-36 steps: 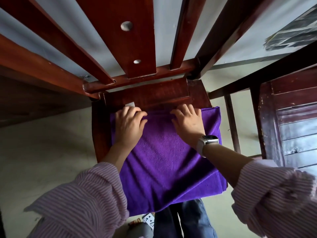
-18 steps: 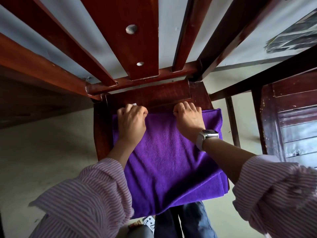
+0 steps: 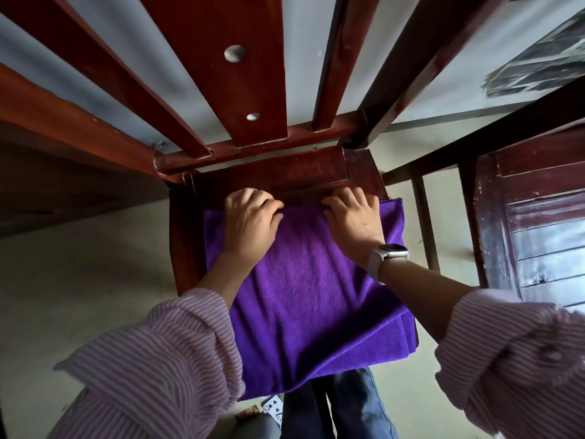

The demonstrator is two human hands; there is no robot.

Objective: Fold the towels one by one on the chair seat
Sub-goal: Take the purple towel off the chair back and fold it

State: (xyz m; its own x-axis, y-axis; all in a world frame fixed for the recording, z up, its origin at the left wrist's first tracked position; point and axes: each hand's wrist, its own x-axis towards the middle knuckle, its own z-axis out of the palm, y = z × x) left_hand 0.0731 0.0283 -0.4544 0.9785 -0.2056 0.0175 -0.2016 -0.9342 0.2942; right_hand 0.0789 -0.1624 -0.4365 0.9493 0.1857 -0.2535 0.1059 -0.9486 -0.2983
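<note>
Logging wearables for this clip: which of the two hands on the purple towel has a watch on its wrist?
The right hand: a pale-strapped watch sits on its wrist; the left hand wrist is bare.

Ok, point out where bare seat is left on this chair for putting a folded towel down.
Bare chair seat shows as a strip between the backrest rail and the purple towel, and a narrow band along the towel's left edge. The left hand and right hand crowd the far hem. Elsewhere the towel covers the seat and overhangs the near edge.
</note>
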